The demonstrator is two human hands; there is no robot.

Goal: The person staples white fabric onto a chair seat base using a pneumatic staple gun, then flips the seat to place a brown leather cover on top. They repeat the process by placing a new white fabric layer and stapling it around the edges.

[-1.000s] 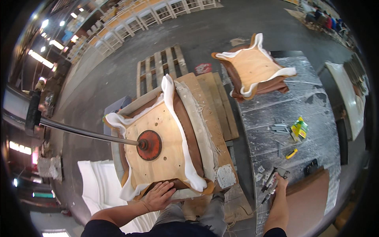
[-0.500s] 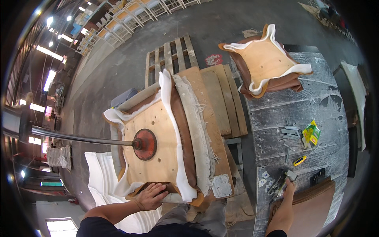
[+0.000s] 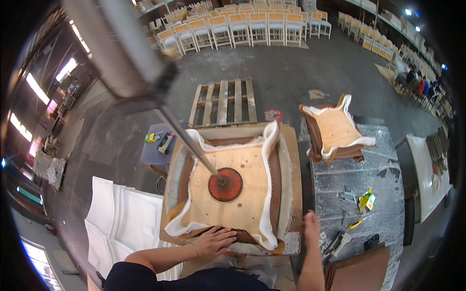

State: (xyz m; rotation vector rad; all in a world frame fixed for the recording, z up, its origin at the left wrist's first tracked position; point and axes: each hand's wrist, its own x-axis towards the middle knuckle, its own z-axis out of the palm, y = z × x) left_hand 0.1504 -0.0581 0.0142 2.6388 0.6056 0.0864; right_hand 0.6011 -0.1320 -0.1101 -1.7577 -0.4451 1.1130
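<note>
My left hand (image 3: 215,241) lies flat, fingers spread, on the near edge of an upturned chair seat. The seat has a bare plywood panel (image 3: 252,218), a brown cover (image 3: 275,194) and white padding (image 3: 267,160) folded up around it. A round red press foot (image 3: 225,185) on a metal rod (image 3: 187,138) bears on the plywood. My right hand (image 3: 310,225), smeared by motion, is between the seat and the plastic-covered table; its fingers look stretched out, with nothing visible in them. Near it on the table lies a stapler-like tool (image 3: 337,244).
A second upturned seat (image 3: 335,128) stands on the table's far end. A yellow-green packet (image 3: 366,200), staple strips (image 3: 347,196), a yellow cutter (image 3: 355,224) and brown sheets (image 3: 357,269) share the table (image 3: 320,179). White padding sheets (image 3: 121,213) lie left; a pallet (image 3: 223,102) and rows of chairs (image 3: 238,26) stand beyond.
My right hand has left the stapler-like tool on the table and moved left toward the seat. My left hand stays on the seat's near edge. The head view has turned and tilted upward.
</note>
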